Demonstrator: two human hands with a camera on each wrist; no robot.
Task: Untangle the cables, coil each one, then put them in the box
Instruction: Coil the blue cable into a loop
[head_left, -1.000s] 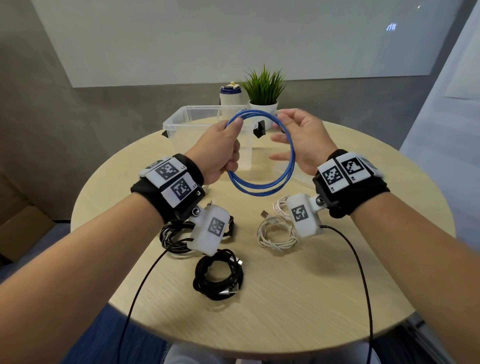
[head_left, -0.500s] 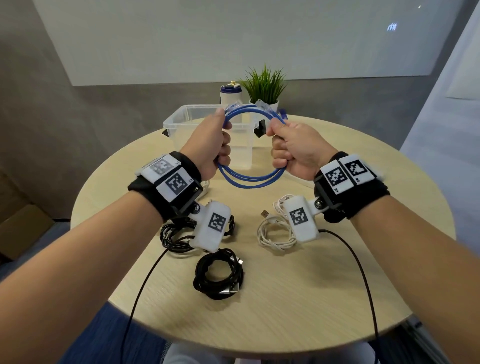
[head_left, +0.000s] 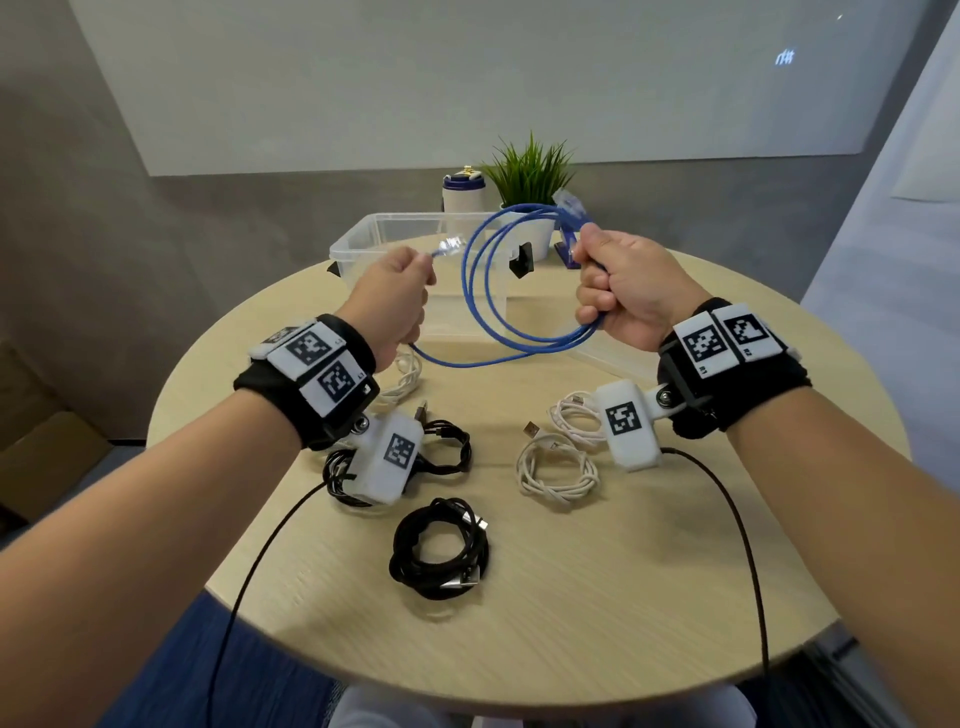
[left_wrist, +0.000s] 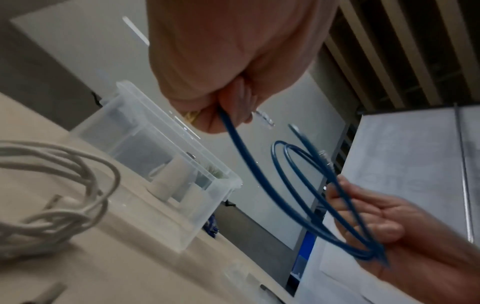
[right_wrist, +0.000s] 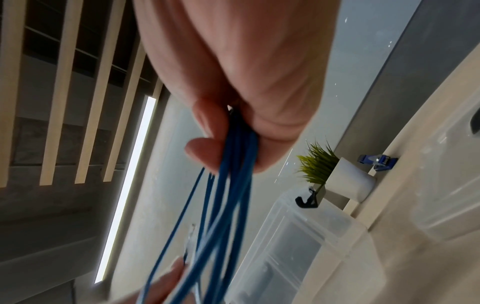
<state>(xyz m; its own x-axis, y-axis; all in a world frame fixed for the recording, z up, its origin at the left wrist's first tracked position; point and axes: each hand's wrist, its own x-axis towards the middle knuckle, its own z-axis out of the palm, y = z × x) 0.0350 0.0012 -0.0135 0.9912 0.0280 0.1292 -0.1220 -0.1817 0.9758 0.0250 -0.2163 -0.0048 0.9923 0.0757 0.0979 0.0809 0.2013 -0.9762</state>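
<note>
Right hand (head_left: 626, 288) fisted round the gathered loops of the thin blue network cable (head_left: 485, 291); left hand (head_left: 397, 299) fisted round its free end, clear plug protruding; coil held above the round wooden table (head_left: 597, 597), before the clear plastic box (head_left: 363, 241).

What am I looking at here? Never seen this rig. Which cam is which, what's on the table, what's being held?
No robot: a person works with bare hands, wearing black wristbands with printed markers and a small white camera under each wrist. The wide picture comes from a head-worn camera looking down; the other two look along each hand from the wrists.

The right hand grips the loops of a blue cable. The left hand holds that cable's free end, pulled out to the side.

On the round table lie coiled cables: two black ones and white ones. Behind stands a clear plastic box, with a potted plant and a white container beyond.
</note>
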